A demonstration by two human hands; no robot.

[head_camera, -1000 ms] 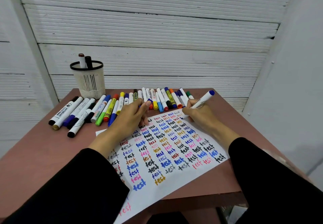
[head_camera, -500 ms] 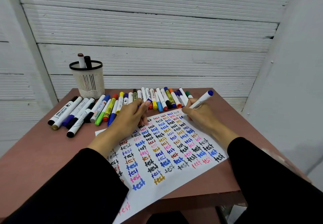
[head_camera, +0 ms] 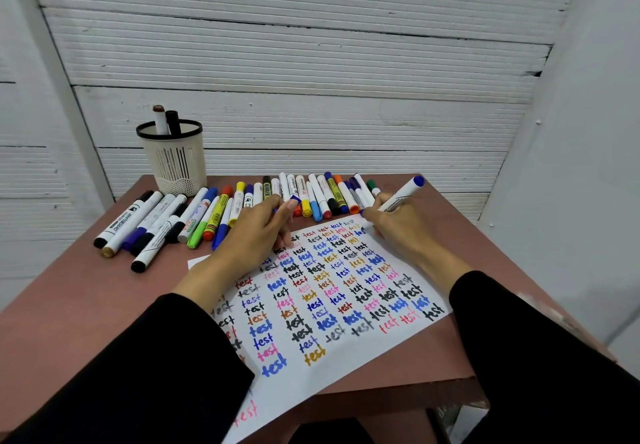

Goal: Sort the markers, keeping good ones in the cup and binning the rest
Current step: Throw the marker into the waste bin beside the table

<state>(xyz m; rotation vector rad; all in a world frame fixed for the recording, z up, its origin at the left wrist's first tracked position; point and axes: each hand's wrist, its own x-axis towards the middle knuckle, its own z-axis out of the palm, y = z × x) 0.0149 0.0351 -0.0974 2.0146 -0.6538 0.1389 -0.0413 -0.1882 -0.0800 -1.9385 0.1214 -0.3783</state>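
Observation:
My right hand [head_camera: 398, 227] grips a white marker with a blue end [head_camera: 403, 195], its tip down on the top right corner of a white sheet [head_camera: 346, 339] covered in coloured "test" words. My left hand [head_camera: 258, 235] rests on the sheet's upper left and pinches a small blue cap [head_camera: 295, 200]. A long row of several markers [head_camera: 221, 213] lies across the back of the table. A white mesh cup with a black rim [head_camera: 175, 161] stands at the back left and holds two markers [head_camera: 166, 119].
The brown table [head_camera: 86, 305] sits in a corner of white slatted walls. Its right edge lies close to my right arm, and the front edge is under the sheet. No bin is in view.
My right hand has shifted slightly, with the marker's tip still on the sheet's top right corner. My left hand has kept its place with the cap.

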